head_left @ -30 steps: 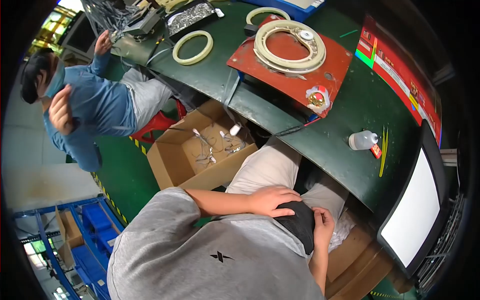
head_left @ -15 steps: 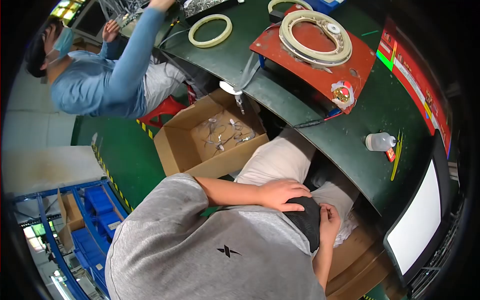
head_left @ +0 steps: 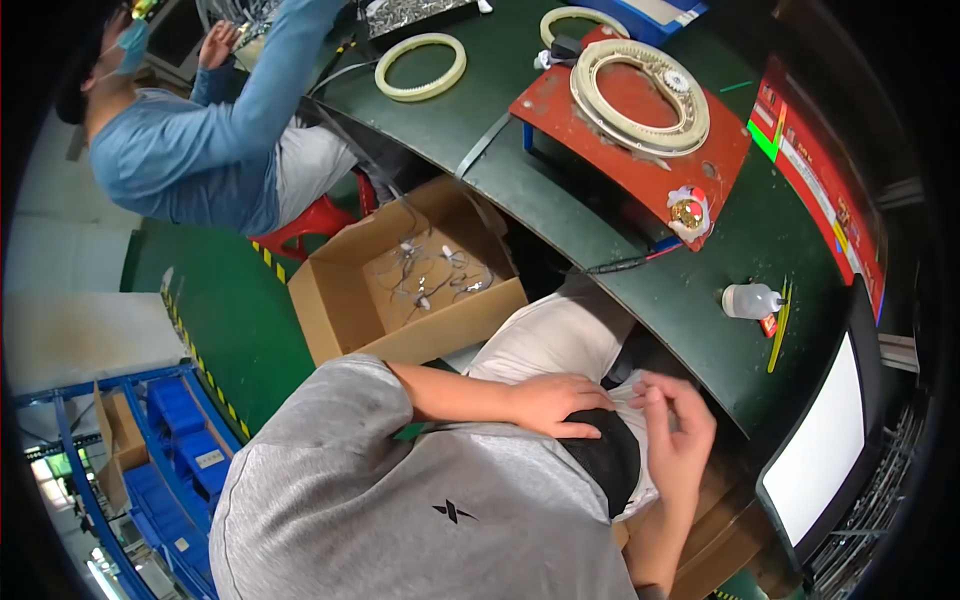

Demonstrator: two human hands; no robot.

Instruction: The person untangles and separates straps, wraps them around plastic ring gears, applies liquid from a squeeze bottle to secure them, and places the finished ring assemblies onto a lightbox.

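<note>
My left hand (head_left: pixel 562 404) lies with its fingers stretched out over black mesh cloth (head_left: pixel 612 460) in my lap. Right of the cloth, my right hand (head_left: pixel 682 432) is raised above my leg, its fingers loosely bent and apart, with nothing visible in them. Beyond my lap, a red board (head_left: pixel 560 112) on blue supports carries a cream toothed ring (head_left: pixel 592 100) with a small white gear (head_left: pixel 676 80). A gold round part (head_left: pixel 687 212) sits at the board's near corner. An open cardboard box (head_left: pixel 400 345) containing thin cables and white pieces stands left of my legs.
The green bench (head_left: pixel 640 285) holds another cream ring (head_left: pixel 384 78), a tray of metal parts (head_left: pixel 415 18), a bottle (head_left: pixel 750 301) and yellow tweezers (head_left: pixel 778 340). A screen (head_left: pixel 820 440) stands at right. A co-worker in a blue top (head_left: pixel 190 155) sits at left, one arm raised over the bench.
My right hand has risen from beside the black cloth. My left hand stays on it. The co-worker's arm has swung over the bench. A white piece earlier above the box no longer hangs there.
</note>
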